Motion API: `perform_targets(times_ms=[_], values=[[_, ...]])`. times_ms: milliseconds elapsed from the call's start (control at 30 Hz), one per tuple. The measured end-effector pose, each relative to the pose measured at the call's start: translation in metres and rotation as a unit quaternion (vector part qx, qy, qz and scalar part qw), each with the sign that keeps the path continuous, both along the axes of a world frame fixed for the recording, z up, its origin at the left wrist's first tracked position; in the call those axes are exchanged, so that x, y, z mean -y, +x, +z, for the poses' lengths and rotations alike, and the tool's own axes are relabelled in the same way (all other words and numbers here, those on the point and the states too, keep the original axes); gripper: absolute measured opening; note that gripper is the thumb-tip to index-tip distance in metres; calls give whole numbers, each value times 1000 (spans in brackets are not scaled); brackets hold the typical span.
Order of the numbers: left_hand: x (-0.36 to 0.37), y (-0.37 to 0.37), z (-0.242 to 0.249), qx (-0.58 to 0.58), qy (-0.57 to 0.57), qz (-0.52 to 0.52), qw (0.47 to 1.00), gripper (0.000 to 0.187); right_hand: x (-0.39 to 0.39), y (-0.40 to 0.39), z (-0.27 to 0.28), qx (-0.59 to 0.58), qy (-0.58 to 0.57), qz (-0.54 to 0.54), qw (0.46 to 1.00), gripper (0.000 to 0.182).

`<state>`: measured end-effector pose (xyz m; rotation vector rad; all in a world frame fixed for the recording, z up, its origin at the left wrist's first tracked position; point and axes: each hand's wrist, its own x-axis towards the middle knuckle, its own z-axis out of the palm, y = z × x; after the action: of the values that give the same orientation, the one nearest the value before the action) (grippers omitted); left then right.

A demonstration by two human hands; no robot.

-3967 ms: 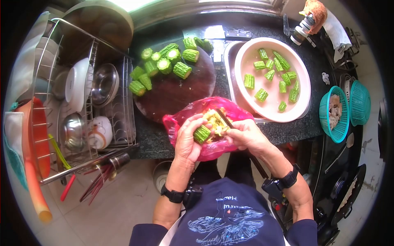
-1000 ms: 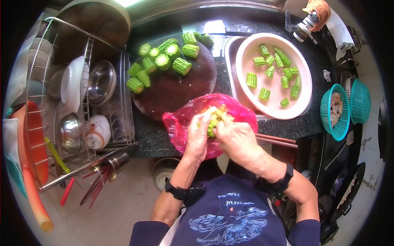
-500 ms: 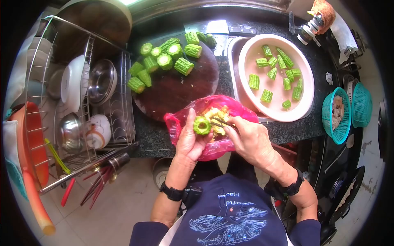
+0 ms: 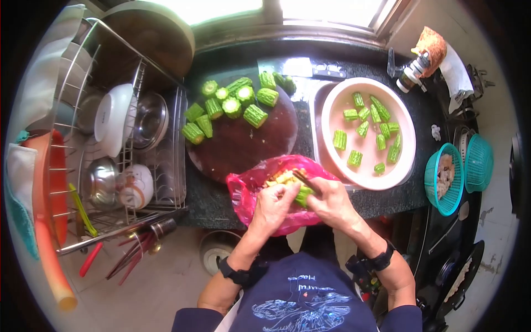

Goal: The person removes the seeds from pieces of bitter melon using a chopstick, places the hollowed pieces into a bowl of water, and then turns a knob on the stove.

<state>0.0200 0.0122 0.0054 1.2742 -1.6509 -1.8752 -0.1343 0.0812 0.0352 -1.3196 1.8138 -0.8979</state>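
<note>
Over an open pink plastic bag [image 4: 249, 193] at the counter's front edge, my left hand [image 4: 271, 209] grips a green bitter gourd piece [image 4: 303, 196]. My right hand [image 4: 332, 203] holds a pair of dark chopsticks [image 4: 302, 179] whose tips are pushed into that piece. Yellowish pith and seeds [image 4: 281, 178] lie in the bag just behind my fingers. Several uncut-through gourd chunks [image 4: 255, 115] rest on a round dark cutting board [image 4: 243, 145] behind the bag.
A pink basin [image 4: 409, 133] to the right holds several cored gourd pieces in water. A dish rack [image 4: 110, 138] with bowls and plates stands at left. Two teal baskets [image 4: 445, 180] sit at the far right, a cleaver [image 4: 301, 67] behind the board.
My left hand has turned the gourd piece from showing its cut end to lying sideways under my fingers, and the chopsticks have gone back into it. The view has shifted slightly downward.
</note>
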Motion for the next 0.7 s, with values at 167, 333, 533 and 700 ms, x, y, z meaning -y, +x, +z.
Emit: perform_targets(times_ms=[167, 333, 533, 700], values=[[5, 4, -8, 7, -322, -48, 945, 15, -5, -41, 20, -104, 66, -51, 991, 20], [17, -10, 9, -84, 62, 18, 994, 23, -12, -74, 19, 170, 84, -92, 978, 19], [14, -32, 33, -180, 225, 11, 958, 28, -10, -63, 25, 486, 191, -82, 849, 19], [4, -24, 24, -183, 226, 8, 957, 22, -10, -56, 16, 514, 219, -80, 826, 19]])
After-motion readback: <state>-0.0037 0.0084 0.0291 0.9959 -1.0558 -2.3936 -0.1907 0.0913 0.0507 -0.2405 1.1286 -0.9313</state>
